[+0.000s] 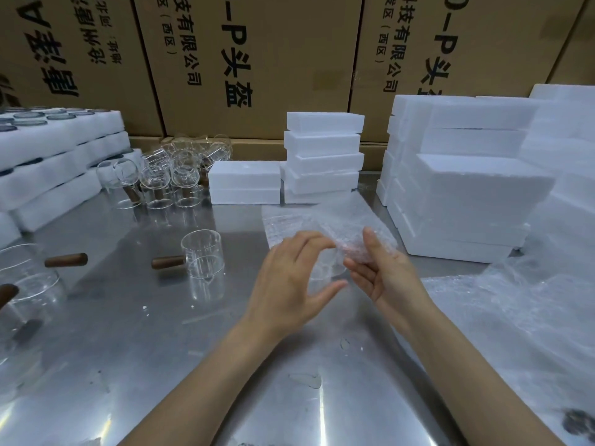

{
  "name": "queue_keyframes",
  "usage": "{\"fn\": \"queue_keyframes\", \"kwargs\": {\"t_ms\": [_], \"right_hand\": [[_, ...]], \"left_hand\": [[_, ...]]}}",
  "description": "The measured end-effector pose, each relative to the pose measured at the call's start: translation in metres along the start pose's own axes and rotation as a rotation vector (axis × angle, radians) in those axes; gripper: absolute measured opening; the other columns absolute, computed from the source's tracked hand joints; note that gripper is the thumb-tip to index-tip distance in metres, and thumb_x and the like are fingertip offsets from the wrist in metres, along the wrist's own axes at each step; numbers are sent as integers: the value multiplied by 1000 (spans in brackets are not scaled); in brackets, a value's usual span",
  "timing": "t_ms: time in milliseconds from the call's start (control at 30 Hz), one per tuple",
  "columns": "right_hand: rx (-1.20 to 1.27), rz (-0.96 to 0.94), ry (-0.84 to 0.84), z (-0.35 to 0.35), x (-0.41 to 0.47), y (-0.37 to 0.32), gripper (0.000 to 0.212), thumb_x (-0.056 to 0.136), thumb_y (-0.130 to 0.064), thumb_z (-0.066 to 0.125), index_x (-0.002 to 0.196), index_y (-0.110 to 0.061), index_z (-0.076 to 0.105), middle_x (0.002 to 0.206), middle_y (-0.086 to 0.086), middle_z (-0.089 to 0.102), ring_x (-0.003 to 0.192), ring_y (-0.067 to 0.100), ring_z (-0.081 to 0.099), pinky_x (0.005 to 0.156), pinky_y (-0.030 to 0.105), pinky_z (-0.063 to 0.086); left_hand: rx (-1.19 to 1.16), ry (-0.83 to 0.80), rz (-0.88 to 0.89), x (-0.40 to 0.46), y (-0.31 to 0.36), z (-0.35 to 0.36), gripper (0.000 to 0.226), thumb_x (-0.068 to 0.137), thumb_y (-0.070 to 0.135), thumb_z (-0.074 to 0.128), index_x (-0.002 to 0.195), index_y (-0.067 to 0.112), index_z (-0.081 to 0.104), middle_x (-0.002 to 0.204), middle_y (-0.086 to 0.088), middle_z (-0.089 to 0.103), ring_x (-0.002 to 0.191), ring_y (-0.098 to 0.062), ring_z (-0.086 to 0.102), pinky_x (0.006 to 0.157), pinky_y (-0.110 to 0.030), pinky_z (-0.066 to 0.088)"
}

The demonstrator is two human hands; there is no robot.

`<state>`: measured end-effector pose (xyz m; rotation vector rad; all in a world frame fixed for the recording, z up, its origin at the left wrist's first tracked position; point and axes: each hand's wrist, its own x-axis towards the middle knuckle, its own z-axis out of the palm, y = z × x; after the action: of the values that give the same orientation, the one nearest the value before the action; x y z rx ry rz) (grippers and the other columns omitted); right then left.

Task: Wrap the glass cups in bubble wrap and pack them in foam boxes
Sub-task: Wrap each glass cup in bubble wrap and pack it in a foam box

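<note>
A glass cup (328, 268), partly rolled in a sheet of bubble wrap (341, 226), sits between my two hands above the steel table (161, 333). My left hand (289, 281) curls around the cup's near side with fingers and thumb spread on it. My right hand (383, 268) presses the bubble wrap against the cup's far right side. The cup's handle is hidden. Another glass cup with a wooden handle (203, 259) stands to the left of my hands. White foam boxes (322, 156) are stacked behind.
Several more glass cups (167, 178) cluster at the back left, next to foam trays (54, 156) holding cups. A tall foam stack (467, 188) stands at the right, loose bubble wrap (515, 317) lies at the near right, and cardboard cartons (273, 59) wall the back.
</note>
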<state>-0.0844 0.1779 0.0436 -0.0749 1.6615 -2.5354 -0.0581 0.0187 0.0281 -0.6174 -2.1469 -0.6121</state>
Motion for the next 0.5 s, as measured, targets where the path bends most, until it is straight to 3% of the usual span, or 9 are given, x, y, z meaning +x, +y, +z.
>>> {"fn": "queue_keyframes", "kwargs": {"t_ms": [133,233,333,433,500], "right_hand": [[-88,59,36,2,0,2,44,73,-56,60,87,-15,65,70,-1,72,55,5,65,49,15,51],[-232,65,60,4,-1,3,47,80,-61,55,83,-14,62,65,-1,71,42,4,51,42,15,43],[-378,-23,118,2,2,3,50,84,-64,47,67,-17,50,51,-5,58,38,5,39,39,15,32],[-488,-172,269,-6,6,4,44,91,-58,42,70,-20,50,57,-8,54,48,5,44,52,20,34],[-676,-308,320,-13,10,10,32,93,-50,43,78,-24,54,77,-11,59,67,5,50,62,22,35]], "left_hand": [[54,62,-42,0,-7,-3,25,79,11,74,103,9,68,101,-3,66,88,-22,64,71,-36,54],[117,74,-36,0,-13,-6,9,83,9,69,91,11,72,87,0,69,73,-23,65,63,-34,54],[103,108,-173,1,-21,-10,12,88,9,66,98,11,73,88,0,70,72,-24,65,64,-31,52],[23,238,-379,2,-32,-16,20,94,12,60,110,14,71,90,2,65,76,-18,59,68,-23,41],[-1,331,-464,3,-38,-19,24,96,16,56,116,16,69,88,5,56,76,-11,52,66,-17,35]]}}
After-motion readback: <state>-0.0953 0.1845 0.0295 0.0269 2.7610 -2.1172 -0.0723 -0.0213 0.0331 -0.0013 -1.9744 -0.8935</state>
